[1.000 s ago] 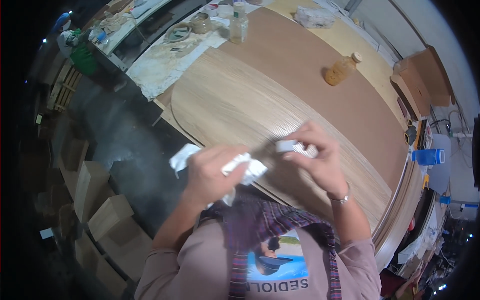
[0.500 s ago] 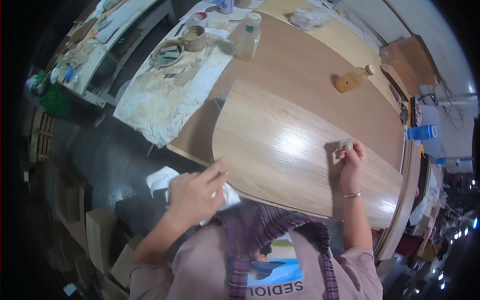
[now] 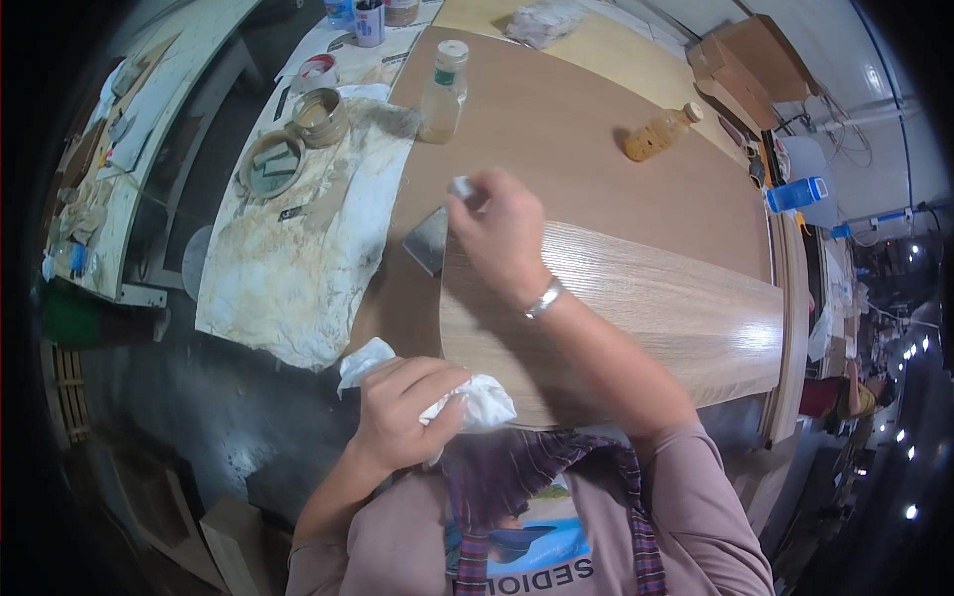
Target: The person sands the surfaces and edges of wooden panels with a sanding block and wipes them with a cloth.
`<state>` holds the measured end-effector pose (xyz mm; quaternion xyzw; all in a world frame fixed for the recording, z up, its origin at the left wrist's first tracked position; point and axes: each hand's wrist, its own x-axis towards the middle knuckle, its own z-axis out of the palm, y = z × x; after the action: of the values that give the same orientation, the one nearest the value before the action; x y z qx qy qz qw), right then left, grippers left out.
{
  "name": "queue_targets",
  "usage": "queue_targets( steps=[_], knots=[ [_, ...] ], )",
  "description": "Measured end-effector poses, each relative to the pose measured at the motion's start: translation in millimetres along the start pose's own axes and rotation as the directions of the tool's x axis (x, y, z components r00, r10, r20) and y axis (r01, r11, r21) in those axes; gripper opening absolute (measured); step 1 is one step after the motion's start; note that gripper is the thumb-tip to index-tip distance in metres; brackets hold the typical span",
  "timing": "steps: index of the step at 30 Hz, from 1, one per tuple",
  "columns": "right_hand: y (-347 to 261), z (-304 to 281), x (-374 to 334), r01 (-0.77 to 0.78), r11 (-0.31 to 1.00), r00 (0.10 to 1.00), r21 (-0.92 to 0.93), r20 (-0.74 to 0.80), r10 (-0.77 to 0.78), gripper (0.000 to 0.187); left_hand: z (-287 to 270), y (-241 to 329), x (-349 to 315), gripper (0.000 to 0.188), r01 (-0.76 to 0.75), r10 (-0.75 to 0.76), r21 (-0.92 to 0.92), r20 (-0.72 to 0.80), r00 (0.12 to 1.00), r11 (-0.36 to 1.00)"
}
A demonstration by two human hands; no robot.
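A wood-grain panel (image 3: 636, 308) with a rounded left end lies across the table before me. My right hand (image 3: 502, 233) reaches over the panel's far left corner, pinching a small pale grey pad (image 3: 460, 187) whose exact kind I cannot make out. Just below that hand, a dark grey flat rectangular piece (image 3: 427, 241) rests on the brown board, against the panel's edge. A crumpled white cloth (image 3: 487, 402) is bunched in my left hand (image 3: 402, 407), near the panel's front left edge. Both of its ends stick out of the fist.
A clear bottle (image 3: 443, 99) stands beyond my right hand; an amber bottle (image 3: 661, 134) lies tilted farther right. Stained white paper (image 3: 298, 258) at the left carries a bowl with grey-green pieces (image 3: 271, 167) and a metal can (image 3: 321, 119). A blue bottle (image 3: 795, 194) sits far right.
My right hand has swung left from the panel's right part to its far left corner, still with the pad. My left hand, earlier with fingers spread over the cloth, has closed on it.
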<state>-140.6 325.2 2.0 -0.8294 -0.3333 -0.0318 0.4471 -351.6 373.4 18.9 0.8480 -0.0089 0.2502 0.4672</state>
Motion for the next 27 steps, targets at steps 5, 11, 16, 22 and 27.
queue_targets(
  steps=[5,11,16,22,27],
  knots=[
    [3.6,13.9,-4.4,0.047,0.977,0.998,-0.207,-0.024,-0.053,0.021,-2.9,-19.4,-13.3,0.022,0.049,-0.051,-0.034,-0.046,0.998,0.998],
    [42.7,-42.8,-16.9,-0.189,0.944,0.973,-0.27,-0.183,0.143,0.019,-16.6,-28.7,-22.0,0.022,0.135,-0.137,-0.04,-0.068,0.988,0.99],
    [17.8,-10.8,-12.6,-0.126,0.971,0.985,-0.201,-0.141,0.099,0.02,-12.9,-29.0,-18.1,0.02,0.109,-0.111,-0.042,-0.067,0.992,0.993],
    [65.0,-61.3,-30.2,-0.404,0.9,0.903,-0.166,-0.232,0.363,0.02,-24.0,-33.2,-26.3,0.021,0.166,-0.165,0.004,-0.081,0.983,0.986],
    [132.7,-187.8,-39.5,-0.563,0.769,0.781,-0.303,-0.499,0.375,0.02,-36.5,-35.3,-15.4,0.021,0.233,-0.225,0.046,-0.134,0.965,0.971]
  ],
)
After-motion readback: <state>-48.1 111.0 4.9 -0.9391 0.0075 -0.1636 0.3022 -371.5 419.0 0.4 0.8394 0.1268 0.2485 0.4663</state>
